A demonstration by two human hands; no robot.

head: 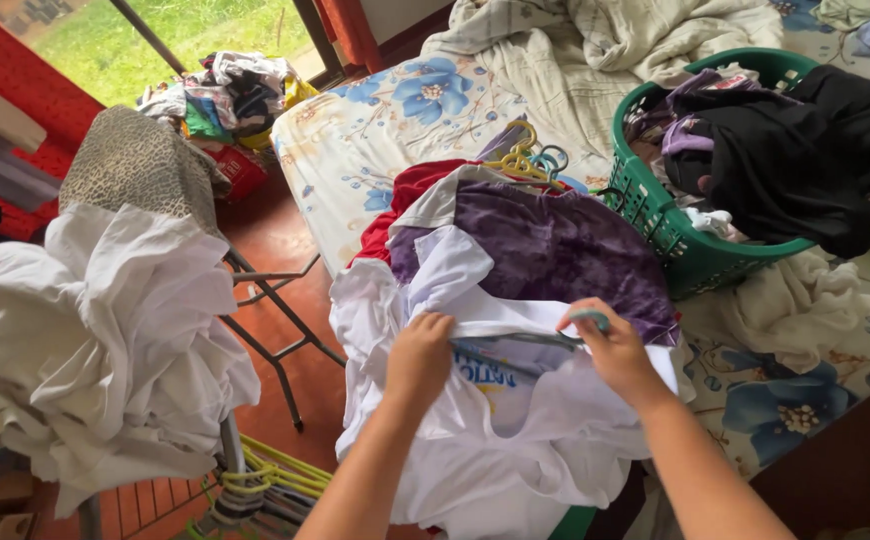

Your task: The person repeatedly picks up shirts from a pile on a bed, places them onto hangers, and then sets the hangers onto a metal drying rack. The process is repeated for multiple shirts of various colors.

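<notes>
Hanger (515, 340) mostly hidden inside white shirt (495, 440); shirt's hem cut off below.

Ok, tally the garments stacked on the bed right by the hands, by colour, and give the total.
White shirt, gripped by the left hand and right hand: 1
Purple garment: 1
Red garment: 1
Total: 3 that show; more could lie hidden beneath.

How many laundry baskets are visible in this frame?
1: a green laundry basket on the bed at upper right, heaped with dark clothes. Others may be hidden under the piles.
</notes>
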